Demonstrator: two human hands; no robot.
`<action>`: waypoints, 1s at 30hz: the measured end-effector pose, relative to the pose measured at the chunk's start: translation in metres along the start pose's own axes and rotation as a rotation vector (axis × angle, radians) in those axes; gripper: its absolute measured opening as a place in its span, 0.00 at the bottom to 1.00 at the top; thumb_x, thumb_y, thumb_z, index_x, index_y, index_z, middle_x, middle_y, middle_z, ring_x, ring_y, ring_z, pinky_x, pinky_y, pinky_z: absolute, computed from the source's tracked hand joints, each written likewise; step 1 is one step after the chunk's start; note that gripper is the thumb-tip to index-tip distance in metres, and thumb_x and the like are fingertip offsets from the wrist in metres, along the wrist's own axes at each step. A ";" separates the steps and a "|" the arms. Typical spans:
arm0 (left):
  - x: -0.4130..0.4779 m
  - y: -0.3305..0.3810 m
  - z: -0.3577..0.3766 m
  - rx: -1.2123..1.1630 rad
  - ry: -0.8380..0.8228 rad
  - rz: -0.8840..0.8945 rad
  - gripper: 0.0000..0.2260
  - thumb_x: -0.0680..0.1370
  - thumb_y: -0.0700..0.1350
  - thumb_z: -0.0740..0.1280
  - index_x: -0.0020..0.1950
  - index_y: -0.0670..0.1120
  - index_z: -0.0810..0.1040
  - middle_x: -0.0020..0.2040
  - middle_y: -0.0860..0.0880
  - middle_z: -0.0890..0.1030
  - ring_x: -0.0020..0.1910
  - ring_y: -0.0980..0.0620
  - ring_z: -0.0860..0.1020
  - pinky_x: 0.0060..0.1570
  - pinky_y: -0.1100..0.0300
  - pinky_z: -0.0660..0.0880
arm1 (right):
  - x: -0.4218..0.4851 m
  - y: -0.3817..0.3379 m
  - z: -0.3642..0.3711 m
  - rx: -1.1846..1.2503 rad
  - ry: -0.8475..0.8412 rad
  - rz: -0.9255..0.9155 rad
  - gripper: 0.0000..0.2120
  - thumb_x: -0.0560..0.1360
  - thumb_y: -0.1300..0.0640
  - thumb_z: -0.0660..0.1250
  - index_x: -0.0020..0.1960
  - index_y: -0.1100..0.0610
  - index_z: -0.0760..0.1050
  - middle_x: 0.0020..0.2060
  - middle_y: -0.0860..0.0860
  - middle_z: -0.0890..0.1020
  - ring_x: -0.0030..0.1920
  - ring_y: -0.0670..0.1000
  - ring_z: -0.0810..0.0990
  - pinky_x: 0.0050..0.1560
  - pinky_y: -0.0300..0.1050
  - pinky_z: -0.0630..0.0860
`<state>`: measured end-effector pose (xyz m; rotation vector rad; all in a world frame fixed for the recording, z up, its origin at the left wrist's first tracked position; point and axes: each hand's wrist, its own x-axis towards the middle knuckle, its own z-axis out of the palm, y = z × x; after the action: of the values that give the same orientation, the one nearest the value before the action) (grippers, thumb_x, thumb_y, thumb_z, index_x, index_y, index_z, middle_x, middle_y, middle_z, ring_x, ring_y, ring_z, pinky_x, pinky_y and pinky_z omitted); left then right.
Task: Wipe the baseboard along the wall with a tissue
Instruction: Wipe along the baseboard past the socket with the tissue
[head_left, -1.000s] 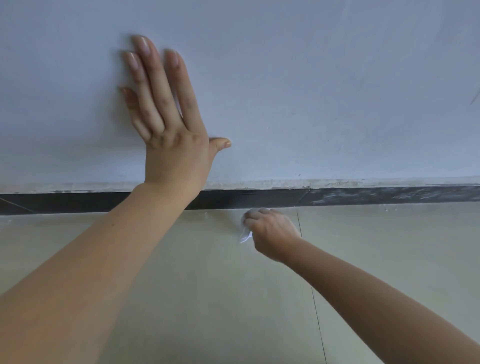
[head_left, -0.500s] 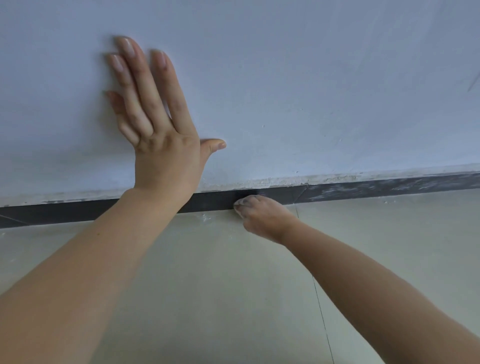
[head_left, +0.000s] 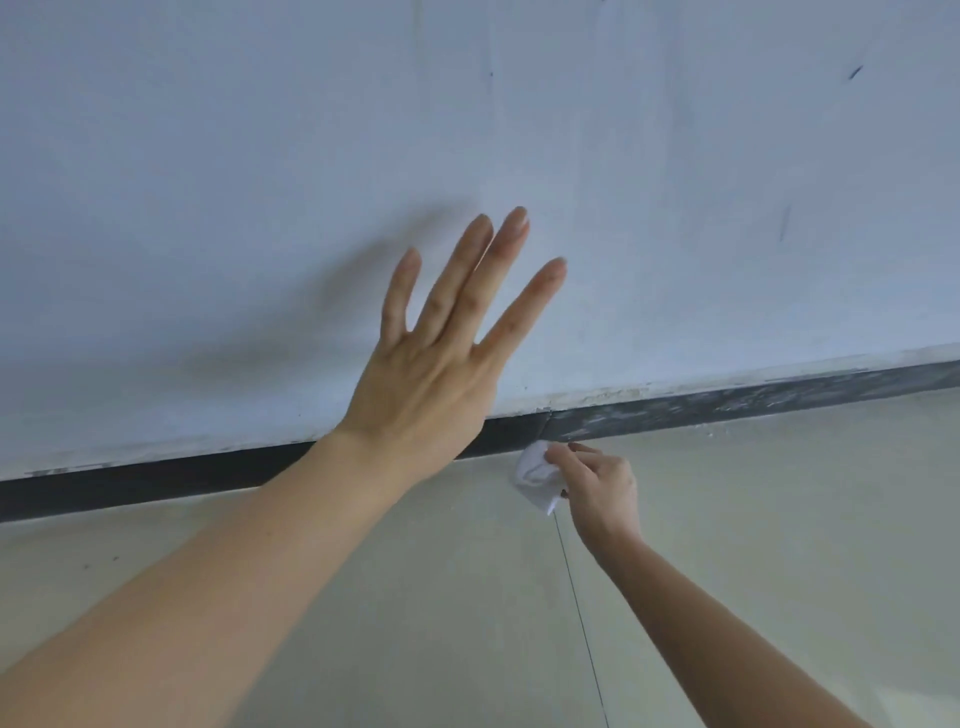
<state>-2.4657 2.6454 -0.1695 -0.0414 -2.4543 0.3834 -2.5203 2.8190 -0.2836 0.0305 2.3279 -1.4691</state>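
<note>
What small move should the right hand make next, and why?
Probably lift the tissue onto the baseboard and slide it rightward: the right hand pinches it just below the dark strip, and whitish smears show on the stretch to its right.

Wall (head_left: 675, 156): pale blue-grey, plain; few short dark scuff marks (head_left: 854, 73) toward right.
Baseboard (head_left: 156, 483): near-black, uniform along left stretch; right stretch charcoal, mottled with whitish smears. Off-white, patchy line along its top edge.
Floor (head_left: 415, 597): pale beige-green tile, unpatterned; one thin dark grout line (head_left: 582, 623). White specks (head_left: 711, 428) scattered at foot of smeared stretch.
Tissue (head_left: 535, 475): white, grey shading in creases.
</note>
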 end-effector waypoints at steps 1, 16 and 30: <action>0.009 0.007 0.000 -0.002 0.003 0.027 0.43 0.68 0.33 0.64 0.79 0.50 0.49 0.77 0.44 0.43 0.77 0.48 0.39 0.73 0.47 0.40 | 0.003 -0.001 0.004 0.090 0.028 0.079 0.12 0.67 0.56 0.65 0.31 0.64 0.76 0.28 0.47 0.76 0.35 0.49 0.74 0.35 0.40 0.70; 0.042 0.014 0.028 0.196 0.019 0.101 0.44 0.67 0.37 0.62 0.80 0.54 0.46 0.76 0.49 0.31 0.75 0.50 0.31 0.71 0.48 0.31 | 0.036 0.005 0.050 0.852 -0.198 0.691 0.11 0.76 0.73 0.58 0.37 0.64 0.69 0.23 0.51 0.66 0.26 0.49 0.60 0.52 0.52 0.78; 0.043 0.015 0.031 0.153 -0.024 0.074 0.42 0.68 0.40 0.60 0.79 0.56 0.44 0.75 0.50 0.28 0.74 0.51 0.28 0.69 0.49 0.27 | 0.040 0.018 0.005 0.852 0.188 0.651 0.08 0.74 0.67 0.65 0.37 0.61 0.72 0.32 0.56 0.74 0.30 0.52 0.72 0.32 0.47 0.80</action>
<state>-2.5195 2.6568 -0.1706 -0.0632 -2.4447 0.6061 -2.5517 2.8152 -0.3145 1.0661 1.3934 -1.9714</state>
